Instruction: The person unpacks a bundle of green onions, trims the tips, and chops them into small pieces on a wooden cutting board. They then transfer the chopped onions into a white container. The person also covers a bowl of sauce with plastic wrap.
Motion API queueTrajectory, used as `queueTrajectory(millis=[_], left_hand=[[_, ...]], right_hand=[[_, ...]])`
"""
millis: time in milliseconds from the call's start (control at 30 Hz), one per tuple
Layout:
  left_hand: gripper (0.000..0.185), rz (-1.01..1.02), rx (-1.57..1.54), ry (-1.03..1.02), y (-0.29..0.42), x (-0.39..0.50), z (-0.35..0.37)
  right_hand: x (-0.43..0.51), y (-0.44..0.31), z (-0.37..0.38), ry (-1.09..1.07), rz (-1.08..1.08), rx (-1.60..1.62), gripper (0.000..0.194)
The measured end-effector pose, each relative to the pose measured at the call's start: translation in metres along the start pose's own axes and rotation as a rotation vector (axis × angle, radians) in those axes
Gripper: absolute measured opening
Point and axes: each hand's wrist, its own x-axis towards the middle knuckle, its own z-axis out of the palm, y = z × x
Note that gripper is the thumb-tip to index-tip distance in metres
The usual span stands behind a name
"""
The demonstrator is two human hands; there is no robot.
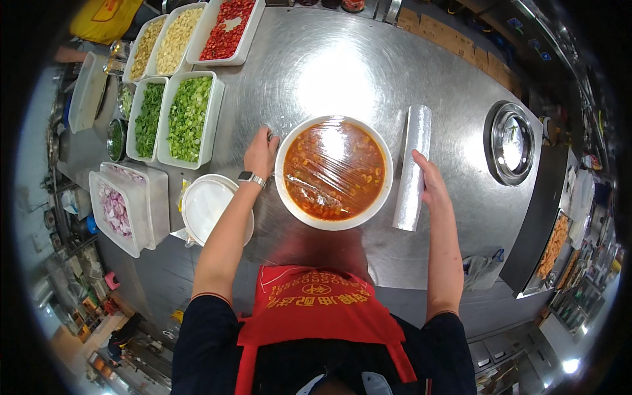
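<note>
A round white bowl (335, 173) of red-brown soup or sauce with chopped pieces stands before me on the steel table. Clear plastic film with creases covers its top. My left hand (261, 152), with a watch on the wrist, is at the bowl's left rim; its fingers are bent, and whether they pinch the film there cannot be told. To the right of the bowl, a roll of plastic film (414, 168) lies lengthwise away from me, apart from the bowl. My right hand (430, 180) rests against the roll's right side, the thumb on top and the other fingers mostly hidden.
White tubs of chopped scallions (189, 118), greens (149, 120), red chillies (228, 32) and garlic (178, 42) stand at the left. Nearer are a tub of cut onions (116, 210) and stacked white lids (207, 205). Steel plates (512, 143) lie at the right. Part of another person's arm shows far left.
</note>
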Motion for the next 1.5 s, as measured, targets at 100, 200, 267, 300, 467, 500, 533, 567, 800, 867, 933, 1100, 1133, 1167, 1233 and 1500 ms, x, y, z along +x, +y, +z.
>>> queueTrajectory(millis=[100,200,267,300,467,500,533,567,800,867,933,1100,1133,1167,1233,1500], left_hand=[[0.026,-0.148,-0.180,-0.096,0.004,-0.013,-0.014],[0.027,-0.242,-0.105,0.014,0.016,-0.025,-0.038],[0.028,-0.141,0.007,0.305,0.035,-0.031,-0.055],[0.029,0.069,-0.055,0.331,0.048,-0.026,-0.060],[0.033,0.613,-0.235,-0.096,0.129,0.037,-0.036],[0.035,0.692,-0.187,-0.220,0.140,0.049,-0.026],[0.037,0.612,-0.138,-0.412,0.146,0.059,-0.018],[0.039,0.510,-0.079,-0.622,0.149,0.070,-0.010],[0.032,0.054,-0.396,-0.370,0.090,0.083,-0.020],[0.026,0.178,-0.341,-0.052,0.068,0.052,-0.039],[0.026,0.233,-0.205,0.017,0.047,0.004,-0.061],[0.027,-0.241,-0.440,-0.400,0.013,-0.091,-0.074],[0.021,-0.333,-0.695,-0.460,0.008,-0.096,-0.070],[0.020,-0.344,-0.634,-0.426,0.003,-0.099,-0.066],[0.018,-0.351,-0.653,-0.388,-0.001,-0.101,-0.054],[0.023,-0.570,-1.229,-0.229,0.027,-0.116,-0.037]], right_hand=[[0.000,0.004,-0.004,0.041,0.011,-0.003,0.059],[-0.002,0.009,-0.005,0.065,-0.044,-0.007,0.046],[-0.002,0.012,-0.007,0.068,-0.094,-0.005,0.048],[-0.001,0.013,-0.008,0.027,-0.111,-0.010,0.048],[0.003,0.013,-0.014,0.068,-0.117,-0.021,0.051],[0.004,0.012,-0.015,0.085,-0.124,-0.012,0.051],[0.003,0.013,-0.017,0.100,-0.104,0.025,0.053],[0.003,0.013,-0.019,0.102,-0.107,0.005,0.054],[-0.005,0.023,-0.037,0.117,-0.100,-0.074,0.064],[-0.002,0.025,-0.039,0.130,-0.146,-0.123,0.069],[0.000,0.027,-0.040,0.109,-0.122,-0.105,0.072],[0.001,0.025,-0.039,0.135,-0.158,-0.093,0.071],[0.001,0.025,-0.040,0.121,-0.163,-0.094,0.072],[0.002,0.025,-0.041,0.145,-0.153,-0.113,0.072],[0.005,0.028,-0.044,0.174,-0.181,-0.141,0.072],[0.015,0.070,-0.058,0.332,-0.299,-0.090,0.066]])
